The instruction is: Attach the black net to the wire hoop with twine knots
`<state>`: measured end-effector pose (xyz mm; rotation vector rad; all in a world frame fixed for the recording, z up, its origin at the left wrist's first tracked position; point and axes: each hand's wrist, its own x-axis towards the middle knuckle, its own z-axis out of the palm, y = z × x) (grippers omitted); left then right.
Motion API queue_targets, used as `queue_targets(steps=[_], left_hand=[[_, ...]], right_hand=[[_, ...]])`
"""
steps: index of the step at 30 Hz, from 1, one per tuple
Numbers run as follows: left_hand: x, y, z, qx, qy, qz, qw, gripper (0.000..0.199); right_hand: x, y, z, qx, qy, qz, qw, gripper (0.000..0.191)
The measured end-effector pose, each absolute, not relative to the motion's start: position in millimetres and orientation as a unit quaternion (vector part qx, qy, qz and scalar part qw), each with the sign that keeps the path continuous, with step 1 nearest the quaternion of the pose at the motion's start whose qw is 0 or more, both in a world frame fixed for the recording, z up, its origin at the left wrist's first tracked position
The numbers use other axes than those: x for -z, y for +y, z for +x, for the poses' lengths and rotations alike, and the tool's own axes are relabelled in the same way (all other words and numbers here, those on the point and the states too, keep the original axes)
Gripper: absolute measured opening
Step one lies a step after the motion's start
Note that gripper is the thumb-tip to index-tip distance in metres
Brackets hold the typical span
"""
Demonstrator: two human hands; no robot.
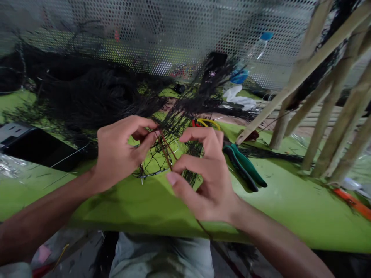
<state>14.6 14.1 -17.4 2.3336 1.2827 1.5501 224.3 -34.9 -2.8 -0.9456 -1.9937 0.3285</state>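
My left hand pinches a thin reddish-brown cord between thumb and fingertips, where it meets black netting. My right hand holds the same cord between thumb and a finger, with its index finger bent and raised. Two strands of cord run between the hands, and a length trails below my right hand past the table edge. The netting hangs on a thin, dark, wire-like rim. Green-and-black handled pliers lie just right of my right hand.
A green table carries a heap of black netting, a black box-like object and a plastic bottle. Wooden sticks lean at the right, above an orange-handled tool. A perforated metal panel stands behind.
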Motion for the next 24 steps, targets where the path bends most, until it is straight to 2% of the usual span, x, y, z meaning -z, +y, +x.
queue_targets(steps=[4,7,9,11,14,16,19,24], left_hand=[[16.7,25.1,9.1,-0.516,0.442,0.730,0.070,0.003],[15.8,31.1,6.1,-0.528,0.439,0.713,0.144,0.003],[16.0,33.7,5.0,-0.537,0.427,0.697,0.210,0.008],[17.3,36.1,4.3,-0.543,0.416,0.682,0.260,0.009],[19.5,41.0,3.0,-0.564,0.404,0.654,0.301,0.007],[19.4,44.3,2.1,-0.593,0.388,0.623,0.331,0.006],[17.3,46.3,1.2,-0.612,0.363,0.597,0.371,0.007],[17.0,41.4,2.1,-0.584,0.370,0.593,0.413,0.010]], right_hand=[[6.6,-34.4,226.8,-0.103,-0.849,-0.214,0.471,0.038],[-1.3,-29.6,235.0,-0.269,-0.867,-0.109,0.406,0.058],[-11.7,-24.4,243.9,-0.442,-0.843,-0.113,0.285,0.062],[-21.8,-16.5,254.3,-0.559,-0.814,-0.113,0.111,0.057],[-28.1,-0.7,270.3,-0.616,-0.767,-0.118,-0.138,0.040],[-25.3,9.3,280.9,-0.623,-0.726,-0.201,-0.208,0.037],[-17.0,21.3,296.8,-0.596,-0.707,-0.329,-0.191,0.039],[-12.9,33.5,319.7,-0.463,-0.764,-0.431,-0.127,0.033]])
